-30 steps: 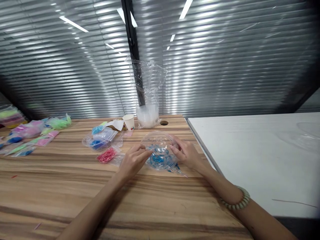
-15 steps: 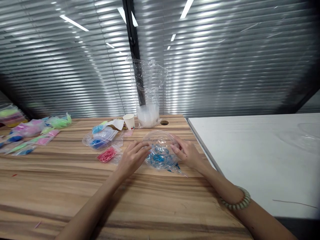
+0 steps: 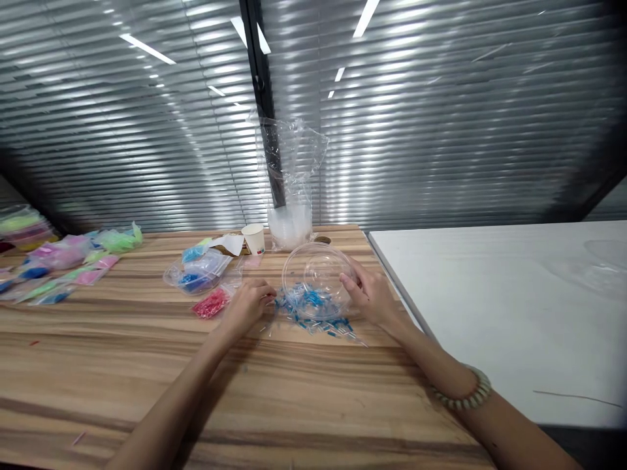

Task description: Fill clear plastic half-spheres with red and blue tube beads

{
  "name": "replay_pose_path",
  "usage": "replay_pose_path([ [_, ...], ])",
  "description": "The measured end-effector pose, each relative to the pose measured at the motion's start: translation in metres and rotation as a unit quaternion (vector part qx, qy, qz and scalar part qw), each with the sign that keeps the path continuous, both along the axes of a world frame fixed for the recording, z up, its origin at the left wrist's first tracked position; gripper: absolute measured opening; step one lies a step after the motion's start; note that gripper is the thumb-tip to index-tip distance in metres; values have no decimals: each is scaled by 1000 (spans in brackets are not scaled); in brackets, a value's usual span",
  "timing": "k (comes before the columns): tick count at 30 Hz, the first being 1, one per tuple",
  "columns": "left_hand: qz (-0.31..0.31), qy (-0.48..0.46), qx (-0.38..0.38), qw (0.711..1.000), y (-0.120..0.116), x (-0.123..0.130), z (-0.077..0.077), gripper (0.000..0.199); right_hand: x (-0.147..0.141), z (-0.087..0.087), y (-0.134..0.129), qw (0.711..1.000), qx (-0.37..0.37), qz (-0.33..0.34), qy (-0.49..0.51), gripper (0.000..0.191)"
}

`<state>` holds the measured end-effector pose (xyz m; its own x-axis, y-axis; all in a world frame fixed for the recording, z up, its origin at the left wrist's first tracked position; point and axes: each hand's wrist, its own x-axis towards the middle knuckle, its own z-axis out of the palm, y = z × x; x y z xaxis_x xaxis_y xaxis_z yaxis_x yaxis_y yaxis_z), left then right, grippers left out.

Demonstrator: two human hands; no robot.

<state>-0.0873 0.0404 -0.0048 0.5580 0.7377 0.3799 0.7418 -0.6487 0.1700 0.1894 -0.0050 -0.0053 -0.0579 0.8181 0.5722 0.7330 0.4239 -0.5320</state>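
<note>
My right hand (image 3: 371,294) grips the right side of a clear plastic bowl (image 3: 321,261), thumb on the near side. The bowl is tilted above the wooden table, its round rim showing. Under and behind its clear wall lie many small blue and clear tube-like pieces (image 3: 337,326), spread on the wood. At the left edge of these pieces is my left hand (image 3: 252,301), apart from the bowl. Its fingers are curled together, and whatever they pinch, if anything, is too small to make out.
Left of the bowl lie a bag of red pieces (image 3: 211,303) and a clear container with blue bags (image 3: 196,277). Behind stand a paper cup (image 3: 253,239) and a wrapped stack of white containers (image 3: 290,225). Colourful bags (image 3: 63,251) lie far left; a white table (image 3: 490,294) adjoins on the right.
My left hand has left the bowl and moved left, down to the pieces. The bowl, still in my right hand, is lifted and tilted, and the blue pieces show more spread out.
</note>
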Motion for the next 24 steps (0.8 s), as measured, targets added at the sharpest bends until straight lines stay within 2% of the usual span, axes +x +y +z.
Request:
replay_pose_path([
  [4, -5, 12, -21, 1000, -4, 4, 1, 17, 0, -1, 1, 1000, -2, 3, -3, 58],
  [17, 4, 44, -17, 999, -3, 5, 0, 17, 1, -2, 2, 1000, -8, 5, -9, 55],
  [24, 6, 11, -5, 1000, -4, 7, -1, 15, 1, -2, 1, 1000, -14, 7, -8, 57],
])
